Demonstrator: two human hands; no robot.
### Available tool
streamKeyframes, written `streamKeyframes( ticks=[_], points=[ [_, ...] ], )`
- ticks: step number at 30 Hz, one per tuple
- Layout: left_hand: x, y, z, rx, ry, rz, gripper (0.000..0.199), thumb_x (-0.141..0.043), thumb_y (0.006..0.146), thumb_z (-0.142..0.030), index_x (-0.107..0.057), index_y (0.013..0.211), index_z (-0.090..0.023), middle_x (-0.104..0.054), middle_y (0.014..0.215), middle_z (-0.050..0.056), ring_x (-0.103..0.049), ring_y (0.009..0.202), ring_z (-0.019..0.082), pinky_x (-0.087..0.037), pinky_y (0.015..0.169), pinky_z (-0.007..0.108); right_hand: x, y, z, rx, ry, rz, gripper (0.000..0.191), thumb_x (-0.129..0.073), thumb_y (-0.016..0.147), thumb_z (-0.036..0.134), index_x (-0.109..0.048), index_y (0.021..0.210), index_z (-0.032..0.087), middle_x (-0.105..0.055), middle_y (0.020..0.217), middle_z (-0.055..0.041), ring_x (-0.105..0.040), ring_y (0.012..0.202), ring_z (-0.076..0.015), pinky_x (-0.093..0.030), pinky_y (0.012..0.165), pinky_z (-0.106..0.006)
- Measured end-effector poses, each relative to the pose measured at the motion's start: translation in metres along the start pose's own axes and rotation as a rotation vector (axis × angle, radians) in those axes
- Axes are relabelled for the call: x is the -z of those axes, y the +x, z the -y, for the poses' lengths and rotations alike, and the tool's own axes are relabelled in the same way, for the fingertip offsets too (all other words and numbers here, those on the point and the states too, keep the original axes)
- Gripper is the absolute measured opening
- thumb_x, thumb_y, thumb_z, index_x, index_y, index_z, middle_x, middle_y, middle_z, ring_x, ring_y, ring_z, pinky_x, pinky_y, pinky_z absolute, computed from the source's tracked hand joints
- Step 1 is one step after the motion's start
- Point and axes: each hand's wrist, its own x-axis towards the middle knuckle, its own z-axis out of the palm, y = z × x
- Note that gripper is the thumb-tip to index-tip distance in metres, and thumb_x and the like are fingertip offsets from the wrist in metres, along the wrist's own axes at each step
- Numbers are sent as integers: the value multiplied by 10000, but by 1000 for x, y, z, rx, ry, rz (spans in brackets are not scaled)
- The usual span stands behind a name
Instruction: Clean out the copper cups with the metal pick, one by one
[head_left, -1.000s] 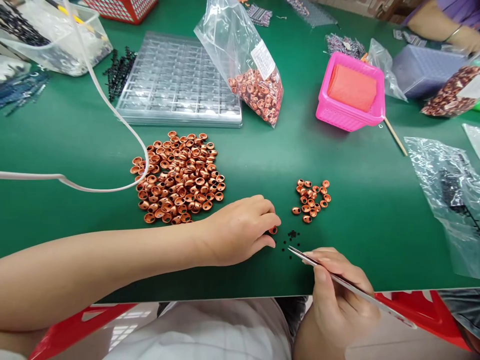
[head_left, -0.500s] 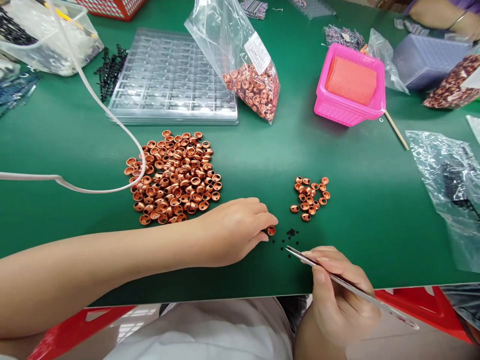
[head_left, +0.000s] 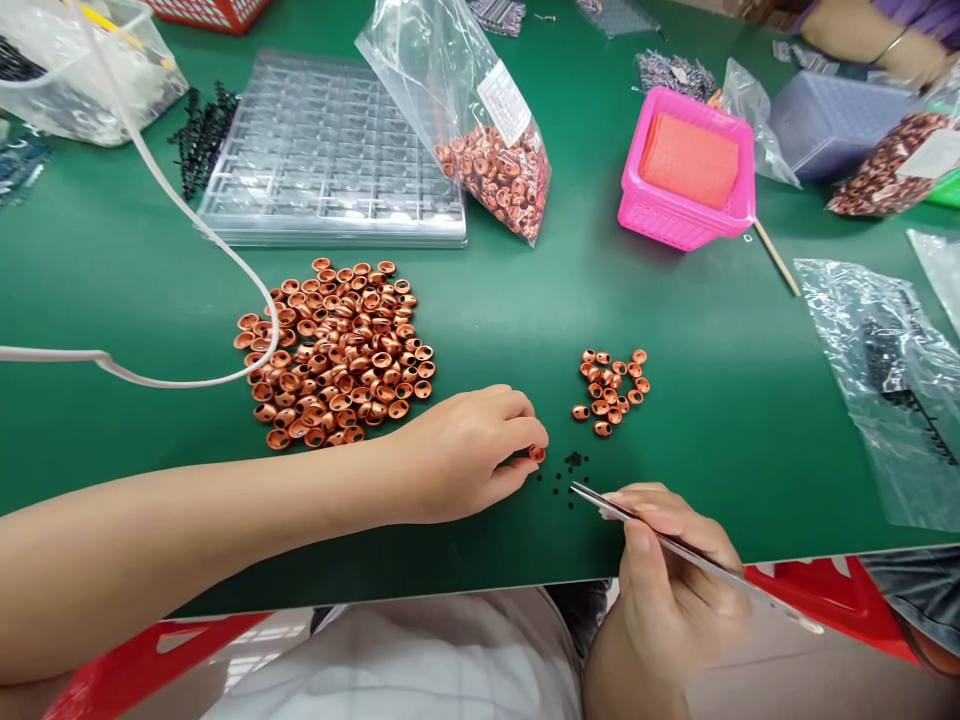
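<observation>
A light, steady pinch near the counter's (head_left: 510,320) front edge should suit this step, with the tweezers (head_left: 705,564) kept low so the tiny black pieces (head_left: 574,459) do not scatter. The left hand's (head_left: 480,455) fingers are nearly closed, thumb and index fingertips around 1 copper bead (head_left: 536,454). The right hand's (head_left: 679,600) fingers grip the tweezers; the 2 points look slightly parted, and I cannot tell whether they touch a piece. The black pieces lie between the bead and the tweezers' tips. Just beyond sits a small bead cluster (head_left: 611,393); a larger bead pile (head_left: 341,350) lies toward the counter's left edge. Farther toward the back edge rest clear trays (head_left: 322,190), a bead bag (head_left: 499,180) and a pink basket (head_left: 675,228).
</observation>
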Motion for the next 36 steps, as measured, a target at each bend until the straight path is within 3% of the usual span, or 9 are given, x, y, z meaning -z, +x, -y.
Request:
streamKeyframes(
  ticks=[4, 9, 15, 22, 36],
  points=[
    [-6, -3, -5, 2, -62, -44, 145, -483, 888, -123, -620, 933, -135, -647, 868, 44, -584, 819, 162, -470, 751, 278, 12, 6, 5, 0, -102, -47, 142, -629, 777, 46, -650, 866, 155, -678, 782, -27, -676, 724, -195, -547, 646, -378],
    [-15, -2, -7, -5, -93, -67, 157, -453, 889, -120, -602, 938, -140, -635, 820, 35, -565, 747, 142, -456, 689, 260, 25, 11, -1, -61, -182, 64, 163, -656, 771, 55, -655, 877, 178, -702, 804, -19, -674, 724, -173, -560, 627, -327],
    [-16, 0, -4, -13, -129, -71, 155, -455, 896, -138, -592, 968, -144, -644, 868, 45, -570, 781, 146, -463, 710, 268, 24, 9, -3, -119, -313, 164, 172, -655, 790, 83, -664, 911, 205, -703, 868, -22, -678, 791, -167, -563, 663, -308],
    [-16, -1, -3, -15, -140, -43, 168, -449, 903, -135, -590, 995, -140, -642, 892, 51, -570, 809, 156, -467, 727, 282, 24, 13, -3, -39, -367, 331, 229, -634, 793, 50, -654, 955, 210, -709, 905, -29, -677, 832, -179, -564, 714, -348],
    [-16, 0, -3, -32, -132, -42, 181, -437, 900, -130, -589, 998, -138, -645, 881, 61, -568, 810, 166, -473, 725, 287, 24, 15, -5, -4, -386, 380, 263, -626, 785, 24, -633, 962, 219, -704, 917, -29, -671, 858, -181, -565, 744, -369]
  ],
)
